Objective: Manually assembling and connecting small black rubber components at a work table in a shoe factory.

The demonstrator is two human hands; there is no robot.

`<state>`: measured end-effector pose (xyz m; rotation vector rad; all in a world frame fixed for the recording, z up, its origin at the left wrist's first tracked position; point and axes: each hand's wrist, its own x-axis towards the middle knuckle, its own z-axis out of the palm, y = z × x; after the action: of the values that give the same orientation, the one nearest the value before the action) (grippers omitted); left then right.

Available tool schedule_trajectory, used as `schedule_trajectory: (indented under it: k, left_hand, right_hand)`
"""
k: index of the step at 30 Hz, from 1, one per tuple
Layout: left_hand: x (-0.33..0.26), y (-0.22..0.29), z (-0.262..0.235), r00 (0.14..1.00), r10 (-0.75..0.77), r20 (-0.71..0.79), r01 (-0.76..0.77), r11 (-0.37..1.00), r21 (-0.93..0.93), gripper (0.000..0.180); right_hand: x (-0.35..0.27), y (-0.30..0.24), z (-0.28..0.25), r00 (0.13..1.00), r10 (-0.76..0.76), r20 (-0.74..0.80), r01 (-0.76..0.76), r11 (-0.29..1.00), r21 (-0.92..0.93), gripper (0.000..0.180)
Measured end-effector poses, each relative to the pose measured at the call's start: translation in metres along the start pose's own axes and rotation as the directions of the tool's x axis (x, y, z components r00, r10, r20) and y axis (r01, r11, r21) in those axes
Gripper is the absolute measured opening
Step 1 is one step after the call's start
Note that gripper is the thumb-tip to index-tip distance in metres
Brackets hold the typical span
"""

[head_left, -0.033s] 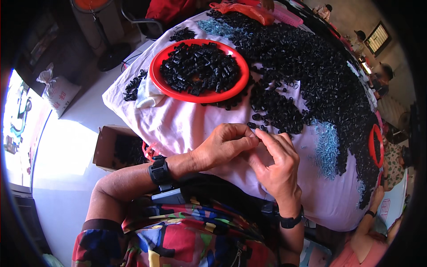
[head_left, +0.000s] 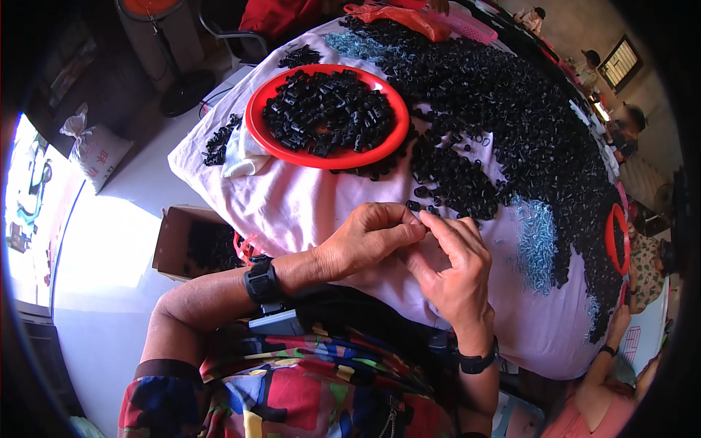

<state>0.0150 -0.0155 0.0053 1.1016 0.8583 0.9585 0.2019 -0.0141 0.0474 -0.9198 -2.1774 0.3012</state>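
Observation:
Over the near edge of the cloth-covered table, my left hand (head_left: pixel 371 235) is closed in a pinch, its thumb and forefinger pressed together. My right hand (head_left: pixel 458 264) meets it there with its fingers bent inward, fingertips touching the left ones. Whatever sits between the fingertips is too small and hidden to name. Just beyond them lie several loose small black plastic parts (head_left: pixel 422 192), at the edge of a larger heap of black parts (head_left: pixel 456 175). Right of my right hand is a pile of small bluish screws or pins (head_left: pixel 535 244).
A red round tray (head_left: pixel 257 139) full of black parts stands at the far left of the pink cloth (head_left: pixel 292 212). Below the table's left edge is a cardboard box (head_left: pixel 171 241). A white sack (head_left: pixel 102 157) stands on the floor. A co-worker's arm (head_left: pixel 610 350) reaches in at right.

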Motion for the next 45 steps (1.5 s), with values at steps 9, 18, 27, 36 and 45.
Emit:
schedule_trajectory:
  k: [9, 18, 27, 36, 45]
  left_hand:
    - [-0.002, 0.005, -0.001, 0.996, -0.067, 0.061, 0.071, 0.995, -0.065, 0.028]
    - [-0.007, 0.006, 0.001, 0.977, -0.117, 0.178, 0.155, 0.964, -0.218, 0.034]
    - [-0.009, 0.008, 0.002, 0.975, -0.154, 0.163, 0.186, 0.96, -0.207, 0.035]
    - [-0.006, 0.002, 0.001, 0.963, -0.156, 0.22, 0.236, 0.882, -0.409, 0.032]
    - [-0.007, 0.007, -0.003, 0.974, -0.144, 0.173, 0.194, 0.926, -0.322, 0.02]
  right_hand:
    - [0.0, 0.012, 0.004, 0.998, -0.063, -0.027, 0.063, 0.998, 0.003, 0.047]
    - [-0.001, 0.019, -0.004, 0.993, -0.116, 0.014, 0.116, 0.992, -0.051, 0.045]
    - [0.0, 0.018, -0.001, 0.983, -0.173, 0.067, 0.176, 0.983, -0.044, 0.038]
    - [0.0, 0.019, 0.001, 0.972, -0.236, -0.015, 0.234, 0.97, -0.07, 0.037]
    - [0.002, 0.013, -0.001, 0.981, -0.191, -0.028, 0.188, 0.978, -0.091, 0.05]
